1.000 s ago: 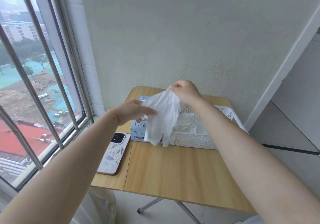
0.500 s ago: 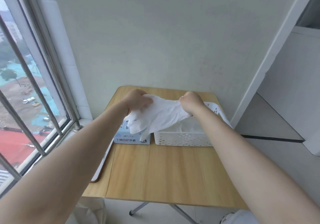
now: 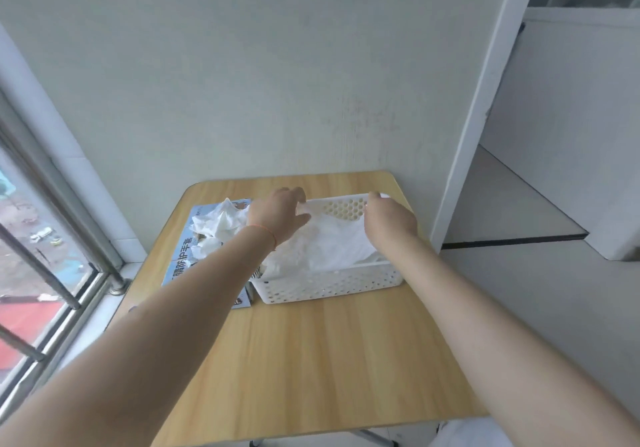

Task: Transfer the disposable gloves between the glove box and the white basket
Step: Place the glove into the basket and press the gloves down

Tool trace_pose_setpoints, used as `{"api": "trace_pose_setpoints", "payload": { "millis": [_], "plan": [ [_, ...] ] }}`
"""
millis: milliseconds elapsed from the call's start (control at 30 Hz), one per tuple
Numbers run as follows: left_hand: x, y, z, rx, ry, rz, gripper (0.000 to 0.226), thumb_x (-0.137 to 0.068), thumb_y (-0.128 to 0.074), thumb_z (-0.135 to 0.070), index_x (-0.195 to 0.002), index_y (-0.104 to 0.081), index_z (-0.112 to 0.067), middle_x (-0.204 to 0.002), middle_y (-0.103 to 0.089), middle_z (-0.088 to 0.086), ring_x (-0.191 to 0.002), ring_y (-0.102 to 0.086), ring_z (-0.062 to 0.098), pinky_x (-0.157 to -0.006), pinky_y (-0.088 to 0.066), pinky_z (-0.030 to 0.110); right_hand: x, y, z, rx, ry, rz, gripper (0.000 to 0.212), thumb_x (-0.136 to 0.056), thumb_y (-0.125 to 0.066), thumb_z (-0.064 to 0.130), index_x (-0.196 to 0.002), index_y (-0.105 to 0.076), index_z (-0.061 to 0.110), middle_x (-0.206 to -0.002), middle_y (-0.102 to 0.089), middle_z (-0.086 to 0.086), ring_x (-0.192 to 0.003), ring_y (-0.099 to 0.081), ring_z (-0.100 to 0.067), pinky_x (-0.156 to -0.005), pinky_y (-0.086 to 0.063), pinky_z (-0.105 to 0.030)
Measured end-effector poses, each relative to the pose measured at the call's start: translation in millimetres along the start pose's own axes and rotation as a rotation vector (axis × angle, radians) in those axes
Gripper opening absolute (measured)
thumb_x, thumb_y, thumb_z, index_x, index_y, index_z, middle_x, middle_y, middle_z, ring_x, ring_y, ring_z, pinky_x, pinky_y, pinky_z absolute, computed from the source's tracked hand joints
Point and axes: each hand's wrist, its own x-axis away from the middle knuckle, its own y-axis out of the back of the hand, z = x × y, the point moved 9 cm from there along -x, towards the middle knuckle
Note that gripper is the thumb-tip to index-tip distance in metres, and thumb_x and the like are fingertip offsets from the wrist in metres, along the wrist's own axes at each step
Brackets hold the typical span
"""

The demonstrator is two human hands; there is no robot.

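Wooden table (image 3: 311, 360) by barred window (image 3: 45, 238) – both hands (left (image 3: 277, 218), right (image 3: 389, 219)) pinching glove (image 3: 332, 242) over white basket (image 3: 332, 285), glove box (image 3: 194, 256) beside.

2 hands: left hand (image 3: 277, 216), right hand (image 3: 389, 219). 1 white basket (image 3: 329, 285), 1 glove box (image 3: 194, 256), 1 counter (image 3: 329, 360).

I see a home balcony nook: small wooden folding table (image 3: 311, 360), barred window (image 3: 41, 238), plain plastered wall (image 3: 277, 83).
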Motion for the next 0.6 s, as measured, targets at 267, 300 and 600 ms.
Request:
{"api": "trace_pose_setpoints", "payload": {
  "millis": [267, 300, 600],
  "plan": [
    [27.8, -18.1, -33.4, -0.071, -0.163, 0.24, 0.055, -0.081, -0.064, -0.061, -0.129, -0.05, -0.037, -0.11, -0.052, -0.009, -0.098, -0.058, 0.017, -0.076, -0.043, 0.03, 3.3, -4.4, 20.6, 0.239, 0.189, -0.044, 0.057, -0.085, -0.048, -0.006, -0.139, -0.035, 0.005, -0.08, -0.059, -0.002, -0.067, -0.052, -0.024, -0.046, -0.024, -0.026],
    [31.8, -29.3, -27.4, -0.109, -0.134, 0.353, 0.068, -0.077, -0.066, -0.065, -0.136, -0.044, -0.037, -0.117, -0.053, -0.007, -0.103, -0.058, 0.018, -0.083, -0.047, 0.033, 3.7, -5.0, 20.7, 0.255, 0.192, -0.035, 0.056, -0.083, -0.049, -0.006, -0.136, -0.037, 0.005, -0.071, -0.052, 0.0, -0.061, -0.049, -0.021, -0.046, -0.023, -0.025],
    [42.4, -13.0, 13.9, 0.339, 0.037, 0.344, 0.051, -0.084, -0.071, -0.042, -0.13, -0.052, -0.03, -0.09, -0.062, -0.002, -0.073, -0.06, 0.011, -0.066, -0.05, 0.024, 12.1, 10.6, 42.1, 0.296, 0.209, -0.1, 0.045, -0.079, -0.061, -0.003, -0.119, -0.046, 0.008, -0.109, -0.054, -0.009, -0.082, -0.06, -0.022, -0.054, -0.033, -0.029]
  ]
}}
